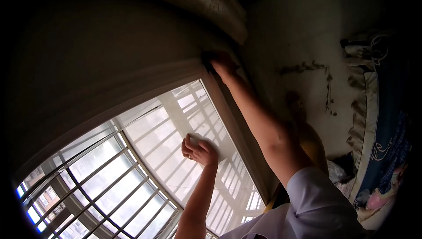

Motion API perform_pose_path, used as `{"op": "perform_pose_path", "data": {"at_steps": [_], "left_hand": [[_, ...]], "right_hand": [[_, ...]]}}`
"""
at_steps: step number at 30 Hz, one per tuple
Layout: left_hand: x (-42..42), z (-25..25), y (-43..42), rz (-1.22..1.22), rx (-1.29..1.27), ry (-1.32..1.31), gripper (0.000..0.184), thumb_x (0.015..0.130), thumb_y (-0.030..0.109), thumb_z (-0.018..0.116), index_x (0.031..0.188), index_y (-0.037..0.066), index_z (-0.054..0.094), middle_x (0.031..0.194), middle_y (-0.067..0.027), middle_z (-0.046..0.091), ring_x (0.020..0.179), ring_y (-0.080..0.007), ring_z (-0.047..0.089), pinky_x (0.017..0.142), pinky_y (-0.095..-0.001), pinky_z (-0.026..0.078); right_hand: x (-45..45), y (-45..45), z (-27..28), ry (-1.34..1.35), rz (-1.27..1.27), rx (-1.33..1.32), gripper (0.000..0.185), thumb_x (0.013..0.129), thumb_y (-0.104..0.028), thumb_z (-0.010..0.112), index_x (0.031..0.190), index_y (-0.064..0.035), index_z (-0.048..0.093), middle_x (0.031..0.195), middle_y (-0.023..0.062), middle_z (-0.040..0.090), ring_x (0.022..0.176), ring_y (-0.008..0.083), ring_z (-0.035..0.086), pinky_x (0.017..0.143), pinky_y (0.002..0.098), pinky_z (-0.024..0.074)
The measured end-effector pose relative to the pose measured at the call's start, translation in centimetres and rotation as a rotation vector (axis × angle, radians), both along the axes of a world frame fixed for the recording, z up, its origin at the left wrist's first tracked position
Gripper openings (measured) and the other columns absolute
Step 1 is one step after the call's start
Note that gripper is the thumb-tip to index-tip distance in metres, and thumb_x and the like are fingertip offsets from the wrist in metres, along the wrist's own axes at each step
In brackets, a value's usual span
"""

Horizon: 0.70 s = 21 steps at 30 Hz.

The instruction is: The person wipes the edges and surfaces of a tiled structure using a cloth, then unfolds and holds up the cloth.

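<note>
My left hand (200, 150) rests on the glossy white sill (176, 116) beside the barred window, its fingers curled and a ring on one finger. Whether it grips anything is hidden. My right hand (222, 64) reaches to the far corner of the window frame (204, 70), in deep shadow. A dark thing (206, 59) shows at its fingers, too dark to make out. The sill's surface reflects the window bars.
Metal bars (105, 168) cross the window at the lower left. A pale curtain (206, 1) hangs at the top. On the right stands a bed with a ruffled edge (358, 107) and blue bedding (382, 129). The floor (307, 41) has a dark patterned line.
</note>
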<state>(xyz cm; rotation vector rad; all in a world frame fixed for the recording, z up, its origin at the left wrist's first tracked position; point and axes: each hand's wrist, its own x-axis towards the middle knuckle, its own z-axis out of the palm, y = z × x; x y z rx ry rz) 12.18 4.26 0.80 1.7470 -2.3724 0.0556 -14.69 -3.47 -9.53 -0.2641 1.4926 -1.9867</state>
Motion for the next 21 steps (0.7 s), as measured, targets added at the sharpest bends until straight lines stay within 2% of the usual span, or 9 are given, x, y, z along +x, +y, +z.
{"op": "perform_pose_path", "data": {"at_steps": [2, 3, 6, 8, 12, 14, 18, 20, 21], "left_hand": [[0.0, 0.0, 0.0, -0.015, -0.014, -0.006, 0.049, 0.086, 0.032, 0.038, 0.127, 0.005, 0.045, 0.124, -0.0160, 0.043, 0.113, -0.0361, 0.037, 0.093, -0.0508, 0.032], [-0.1, 0.0, -0.1, -0.019, -0.017, -0.003, 0.049, 0.086, 0.032, 0.038, 0.127, 0.005, 0.045, 0.124, -0.0160, 0.043, 0.113, -0.0361, 0.037, 0.093, -0.0508, 0.032], [0.2, -0.1, 0.0, -0.017, -0.002, -0.010, 0.050, 0.085, 0.033, 0.038, 0.127, 0.006, 0.045, 0.125, -0.0162, 0.043, 0.112, -0.0369, 0.037, 0.092, -0.0513, 0.032], [0.4, -0.2, -0.1, -0.040, -0.026, -0.012, 0.051, 0.085, 0.033, 0.038, 0.127, 0.005, 0.045, 0.124, -0.0162, 0.043, 0.112, -0.0362, 0.037, 0.093, -0.0510, 0.032], [0.1, 0.1, -0.1, -0.032, -0.012, -0.021, 0.051, 0.085, 0.034, 0.037, 0.126, 0.005, 0.045, 0.124, -0.0161, 0.043, 0.112, -0.0356, 0.037, 0.093, -0.0502, 0.032], [0.0, 0.0, 0.0, 0.012, 0.001, -0.002, 0.052, 0.084, 0.034, 0.037, 0.126, 0.004, 0.045, 0.124, -0.0159, 0.043, 0.112, -0.0351, 0.038, 0.094, -0.0492, 0.031], [-0.1, -0.1, -0.1, -0.025, -0.022, -0.009, 0.052, 0.084, 0.034, 0.037, 0.127, 0.005, 0.045, 0.124, -0.0160, 0.043, 0.112, -0.0356, 0.037, 0.094, -0.0492, 0.031], [-0.2, 0.1, 0.0, -0.013, -0.016, -0.012, 0.052, 0.084, 0.033, 0.037, 0.127, 0.005, 0.045, 0.123, -0.0161, 0.044, 0.111, -0.0356, 0.038, 0.094, -0.0496, 0.031], [-0.1, 0.0, 0.0, -0.014, -0.012, -0.016, 0.052, 0.084, 0.033, 0.037, 0.127, 0.005, 0.045, 0.123, -0.0161, 0.044, 0.111, -0.0356, 0.038, 0.094, -0.0496, 0.031]], "right_hand": [[0.1, 0.6, 0.7, -0.271, 0.003, 0.105, 0.021, 0.084, -0.020, 0.061, 0.076, -0.0010, 0.064, 0.069, 0.0028, 0.060, 0.063, 0.0118, 0.056, 0.058, 0.0302, 0.0429], [-0.1, 0.6, 0.7, -0.268, -0.001, 0.101, 0.021, 0.084, -0.020, 0.061, 0.076, -0.0010, 0.064, 0.069, 0.0028, 0.060, 0.063, 0.0118, 0.056, 0.058, 0.0302, 0.0429], [0.1, 0.6, -0.3, -0.210, 0.032, 0.105, 0.019, 0.081, -0.020, 0.062, 0.075, -0.0019, 0.062, 0.067, 0.0042, 0.058, 0.062, 0.0130, 0.055, 0.058, 0.0310, 0.0428], [0.0, 0.2, -0.8, 0.130, -0.009, 0.149, 0.015, 0.077, -0.018, 0.064, 0.078, -0.0027, 0.063, 0.070, 0.0070, 0.059, 0.065, 0.0160, 0.057, 0.059, 0.0323, 0.0439], [0.6, 0.0, 0.2, 0.134, -0.167, 0.106, 0.013, 0.075, -0.016, 0.064, 0.080, -0.0040, 0.063, 0.075, 0.0090, 0.061, 0.069, 0.0203, 0.060, 0.062, 0.0337, 0.0449], [0.3, -0.1, 0.7, 0.225, -0.063, 0.031, 0.022, 0.078, -0.020, 0.063, 0.094, -0.0078, 0.069, 0.103, 0.0124, 0.065, 0.098, 0.0272, 0.061, 0.080, 0.0363, 0.0476], [-0.4, -1.3, 3.4, 0.339, -0.063, 0.083, 0.019, 0.077, -0.017, 0.066, 0.093, -0.0076, 0.068, 0.101, 0.0104, 0.064, 0.096, 0.0264, 0.060, 0.082, 0.0354, 0.0477], [-0.8, -1.1, 6.4, 0.328, 0.003, -0.126, 0.019, 0.078, -0.017, 0.068, 0.094, -0.0067, 0.068, 0.097, 0.0093, 0.064, 0.095, 0.0250, 0.060, 0.085, 0.0334, 0.0472], [-0.9, -1.1, 7.3, 0.324, 0.002, -0.122, 0.019, 0.078, -0.017, 0.068, 0.094, -0.0067, 0.068, 0.097, 0.0093, 0.064, 0.095, 0.0250, 0.060, 0.085, 0.0334, 0.0472]]}}
